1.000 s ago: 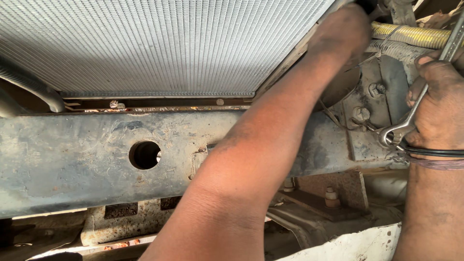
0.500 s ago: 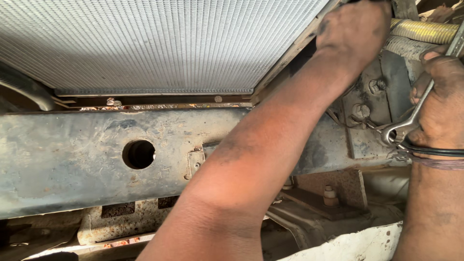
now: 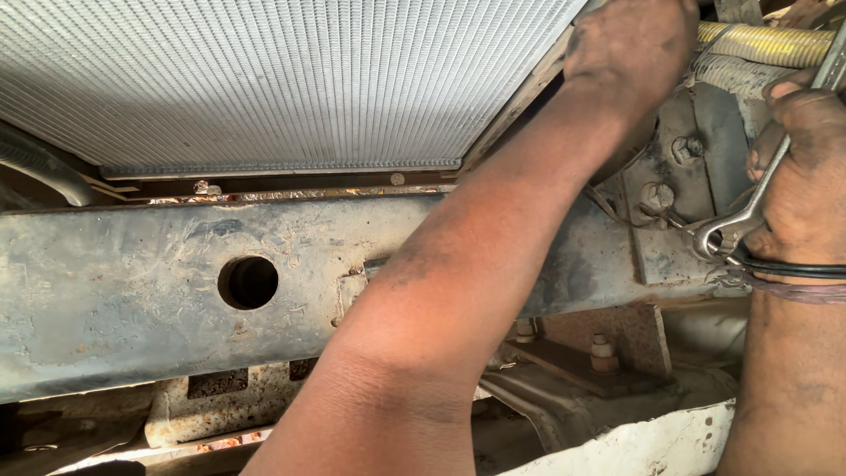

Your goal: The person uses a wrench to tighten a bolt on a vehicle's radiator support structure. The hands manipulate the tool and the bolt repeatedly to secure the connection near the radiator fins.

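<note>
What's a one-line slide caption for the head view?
Under a vehicle: right hand holds a wrench by a bolted bracket; left hand reaches up beside the radiator, above a rusty crossmember.

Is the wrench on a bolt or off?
Off. The wrench sits in the right hand, its ring end hanging free beside the bolts.

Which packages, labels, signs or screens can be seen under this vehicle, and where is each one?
None: no package, label, sign or screen shows.
Only bare parts: a silver finned radiator at the top, a rusty grey crossmember with a round hole below it.
The right hand holds a steel wrench; the left hand reaches up beside the radiator.
</note>
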